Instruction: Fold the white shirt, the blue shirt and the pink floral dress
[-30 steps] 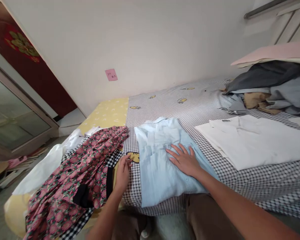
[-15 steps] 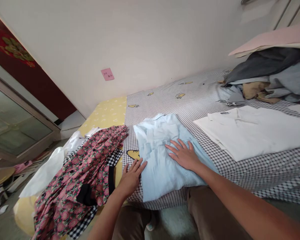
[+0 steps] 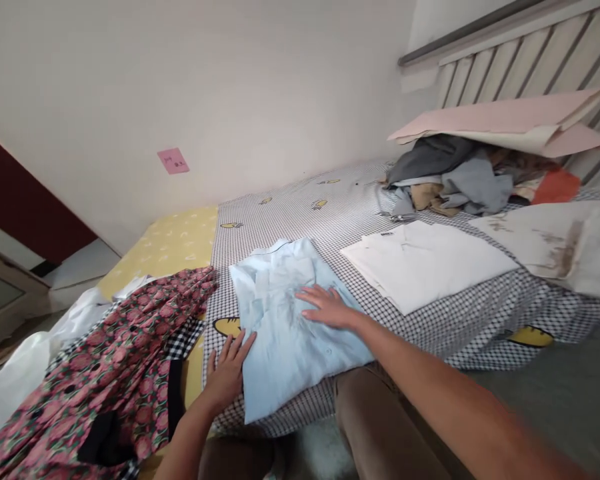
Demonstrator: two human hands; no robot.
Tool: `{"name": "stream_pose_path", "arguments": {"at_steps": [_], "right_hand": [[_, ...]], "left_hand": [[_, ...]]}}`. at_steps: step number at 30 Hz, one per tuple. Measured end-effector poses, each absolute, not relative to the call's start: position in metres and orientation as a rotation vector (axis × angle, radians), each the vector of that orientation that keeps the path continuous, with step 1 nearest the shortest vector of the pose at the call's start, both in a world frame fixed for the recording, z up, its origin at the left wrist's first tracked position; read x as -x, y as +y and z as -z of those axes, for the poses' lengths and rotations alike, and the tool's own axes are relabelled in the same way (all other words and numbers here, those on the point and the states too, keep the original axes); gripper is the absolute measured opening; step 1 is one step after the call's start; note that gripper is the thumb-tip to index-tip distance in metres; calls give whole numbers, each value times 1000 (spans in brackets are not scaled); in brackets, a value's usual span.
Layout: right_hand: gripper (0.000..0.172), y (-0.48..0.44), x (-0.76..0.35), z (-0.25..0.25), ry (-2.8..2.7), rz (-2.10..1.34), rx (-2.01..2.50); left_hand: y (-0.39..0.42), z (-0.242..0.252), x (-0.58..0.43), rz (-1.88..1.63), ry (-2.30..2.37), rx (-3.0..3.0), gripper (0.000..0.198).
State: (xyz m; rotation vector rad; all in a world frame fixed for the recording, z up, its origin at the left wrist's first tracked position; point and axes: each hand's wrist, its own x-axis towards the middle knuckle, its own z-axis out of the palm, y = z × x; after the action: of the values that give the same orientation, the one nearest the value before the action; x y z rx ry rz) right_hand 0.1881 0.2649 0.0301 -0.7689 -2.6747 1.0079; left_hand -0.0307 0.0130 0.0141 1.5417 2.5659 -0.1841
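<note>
A light blue shirt [image 3: 285, 360], folded into a rough rectangle with its collar toward the wall, lies on the checked bedsheet [image 3: 275, 223]. My right hand [image 3: 327, 307] rests flat on the shirt's right half, fingers spread, gripping nothing. At the shirt's left edge lies my left hand [image 3: 228, 370], fingers stretched out, the tips touching the fabric and the palm over the sheet. Wrinkles run across the shirt's middle. To its right sits a folded white shirt [image 3: 430, 263]. A pink floral garment with black trim [image 3: 130, 340] is spread out left of my left hand.
White cloth [image 3: 25, 370] lies beyond the floral garment at far left. A pile of grey, tan and orange clothes [image 3: 475, 180] stands at the back right, under a pink sheet [image 3: 500, 117]. A stained whitish cloth [image 3: 545, 237] lies at right. The wall [image 3: 280, 87] borders the bed.
The view has turned to the right, bringing in more of the clothes pile and the stained cloth. My right hand has shifted slightly on the blue shirt; both hands remain on it.
</note>
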Motion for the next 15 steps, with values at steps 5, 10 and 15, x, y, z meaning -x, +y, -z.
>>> {"name": "stream_pose_path", "arguments": {"at_steps": [5, 10, 15], "right_hand": [[65, 289, -260, -55, -2462, -986, 553], [77, 274, -336, -45, -2818, -242, 386], [110, 270, -343, -12, -2883, 44, 264]], "left_hand": [[16, -21, 31, 167, 2529, -1511, 80], [20, -33, 24, 179, 2498, -1458, 81], [21, -42, 20, 233, 2459, -1441, 91]]}}
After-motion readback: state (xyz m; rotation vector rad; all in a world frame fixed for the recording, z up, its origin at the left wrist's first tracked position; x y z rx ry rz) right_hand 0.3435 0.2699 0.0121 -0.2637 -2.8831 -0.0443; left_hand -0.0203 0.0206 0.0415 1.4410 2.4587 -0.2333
